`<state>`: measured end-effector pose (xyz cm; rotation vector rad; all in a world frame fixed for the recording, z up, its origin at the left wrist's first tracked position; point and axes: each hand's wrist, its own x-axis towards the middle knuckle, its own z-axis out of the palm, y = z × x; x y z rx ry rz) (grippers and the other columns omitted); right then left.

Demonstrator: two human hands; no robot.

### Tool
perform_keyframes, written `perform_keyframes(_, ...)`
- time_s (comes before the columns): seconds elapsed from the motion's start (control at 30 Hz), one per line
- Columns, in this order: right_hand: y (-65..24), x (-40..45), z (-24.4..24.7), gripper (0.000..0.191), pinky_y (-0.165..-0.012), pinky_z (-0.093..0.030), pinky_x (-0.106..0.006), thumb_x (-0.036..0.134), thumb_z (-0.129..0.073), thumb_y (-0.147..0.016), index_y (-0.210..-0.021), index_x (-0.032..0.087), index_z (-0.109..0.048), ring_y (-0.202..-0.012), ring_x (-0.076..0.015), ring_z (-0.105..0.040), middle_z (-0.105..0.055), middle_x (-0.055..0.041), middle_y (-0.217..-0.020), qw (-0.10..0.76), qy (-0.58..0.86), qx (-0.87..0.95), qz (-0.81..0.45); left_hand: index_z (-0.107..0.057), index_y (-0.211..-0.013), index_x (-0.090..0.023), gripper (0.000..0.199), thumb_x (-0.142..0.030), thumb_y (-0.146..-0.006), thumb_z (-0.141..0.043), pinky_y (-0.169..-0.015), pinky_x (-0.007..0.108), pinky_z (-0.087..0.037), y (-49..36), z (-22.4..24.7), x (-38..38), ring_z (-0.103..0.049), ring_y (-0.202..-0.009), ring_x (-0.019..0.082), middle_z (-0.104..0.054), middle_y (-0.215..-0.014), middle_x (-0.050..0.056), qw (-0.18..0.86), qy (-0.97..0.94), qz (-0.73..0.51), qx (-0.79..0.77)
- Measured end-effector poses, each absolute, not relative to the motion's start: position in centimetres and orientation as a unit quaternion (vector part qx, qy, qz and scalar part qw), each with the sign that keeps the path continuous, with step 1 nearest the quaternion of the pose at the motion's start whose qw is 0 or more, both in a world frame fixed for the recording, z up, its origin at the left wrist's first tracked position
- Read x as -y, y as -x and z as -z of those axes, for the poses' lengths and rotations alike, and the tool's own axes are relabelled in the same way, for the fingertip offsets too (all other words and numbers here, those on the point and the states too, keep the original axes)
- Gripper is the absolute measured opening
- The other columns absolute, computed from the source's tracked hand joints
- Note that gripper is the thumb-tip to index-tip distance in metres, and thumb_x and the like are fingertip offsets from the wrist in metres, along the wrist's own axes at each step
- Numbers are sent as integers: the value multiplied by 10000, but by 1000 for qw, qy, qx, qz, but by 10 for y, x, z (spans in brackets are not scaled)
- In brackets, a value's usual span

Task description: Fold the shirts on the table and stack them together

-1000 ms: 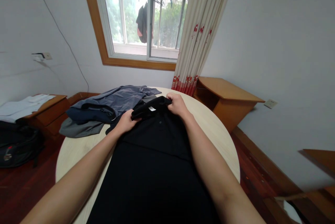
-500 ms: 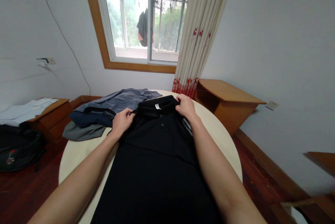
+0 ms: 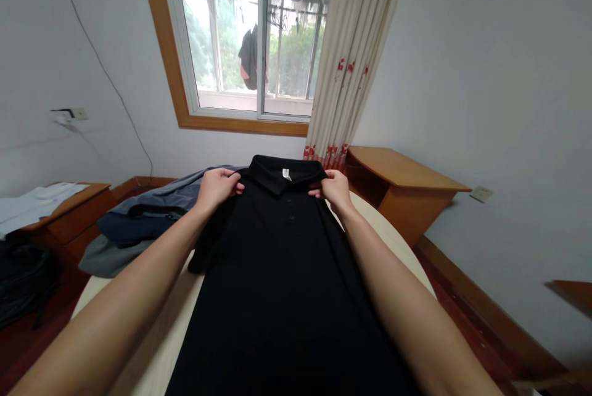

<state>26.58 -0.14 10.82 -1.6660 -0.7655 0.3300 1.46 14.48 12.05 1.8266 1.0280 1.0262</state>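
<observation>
Shirt (image 3: 282,272) black, collared, white neck label (image 3: 286,174).

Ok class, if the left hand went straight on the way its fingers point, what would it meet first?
Most likely the collar of the black shirt, just past where the left hand grips it; depth is hard to judge here.

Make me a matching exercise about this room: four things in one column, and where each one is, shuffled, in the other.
Things
1. black buttoned polo shirt
2. cream curtain with red flowers
3. heap of grey and navy clothes
4. black fabric bag

Places
A. on the round pale table, at the left
B. held near its top by the left hand and right hand
C. beside the brown wooden drawers
D. hanging at the wood-framed window

Pairs: 1-B, 2-D, 3-A, 4-C
</observation>
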Motion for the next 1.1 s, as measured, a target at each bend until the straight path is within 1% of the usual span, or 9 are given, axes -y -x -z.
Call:
perform_keyframes(0.1, -275, -21, -95, 529, -806, -570, -373, 303, -580, -864, -1352, 177, -419, -907, -236, -722, -716, -131, -1098, 561, 728, 383, -95, -658, -1203, -129, 356, -266, -878, -609, -885, 377, -545, -27, -113, -157, -724, -1003, 285, -765, -1057, 159, 182, -809, -374, -414)
perform_keyframes(0.2, -285, -24, -75, 725, -990, -499, -391, 284, -648, -833, -1483, 156, -353, -1134, -247, -659, -643, -177, -1312, 443, 772, 452, -64, -501, -1434, -131, 565, -296, -900, -592, -967, 448, -497, -28, -91, -156, -644, -1176, 352, -680, -1268, 209, 48, -872, -257, -413)
perform_keyframes(0.3, -300, -5, -54, 546, -1008, -475, -365, 260, -633, -847, -1373, 136, -552, -1162, -257, -647, -649, -176, -1317, 303, 818, 485, -59, -578, -1352, -132, 494, -378, -926, -547, -974, 481, -481, -15, -69, -149, -608, -1199, 377, -654, -1300, 210, 1, -905, -163, -392)
perform_keyframes(0.4, -316, 24, -37, 325, -956, -485, -317, 217, -599, -850, -1144, 160, -726, -1119, -256, -669, -721, -133, -1200, 184, 851, 487, -63, -649, -1247, -145, 472, -457, -906, -551, -960, 509, -475, 10, -57, -144, -562, -1218, 404, -630, -1304, 214, -33, -903, -125, -409)
perform_keyframes(0.47, -325, 42, -30, 301, -922, -489, -290, 180, -589, -830, -1075, 195, -764, -1090, -244, -681, -748, -95, -1150, 146, 863, 479, -68, -663, -1224, -153, 515, -521, -875, -574, -948, 507, -474, 28, -54, -141, -554, -1202, 410, -623, -1273, 227, -50, -890, -121, -438)
perform_keyframes(0.63, -329, 72, -24, 385, -959, -478, -298, 194, -606, -807, -1162, 221, -755, -1126, -248, -666, -729, -72, -1225, 140, 848, 503, -92, -692, -1167, -203, 585, -605, -742, -688, -924, 480, -483, 58, -52, -131, -561, -1154, 403, -618, -1222, 211, -49, -879, -89, -466)
perform_keyframes(0.8, -320, 84, -22, 447, -979, -480, -331, 284, -592, -868, -1304, 247, -683, -1221, -278, -617, -652, -83, -1361, 109, 852, 507, -76, -694, -1145, -215, 534, -507, -700, -743, -910, 510, -482, 68, -46, -133, -554, -1169, 427, -617, -1235, 230, -84, -862, -95, -490)
perform_keyframes(0.93, -319, 88, -23, 442, -959, -492, -444, 342, -532, -921, -1345, 297, -648, -1227, -335, -606, -618, -121, -1391, 39, 895, 443, -34, -700, -1133, -227, 453, -370, -703, -721, -849, 457, -516, 74, -45, -149, -653, -1044, 394, -703, -1134, 193, -30, -862, -104, -495)
perform_keyframes(1.1, -335, 102, -22, 345, -917, -479, -533, 305, -573, -893, -1190, 234, -731, -1135, -372, -642, -660, -202, -1282, 4, 932, 363, -7, -764, -1042, -278, 343, -241, -730, -627, -805, 397, -538, 78, -56, -168, -698, -995, 347, -763, -1051, 108, 15, -864, -149, -481)
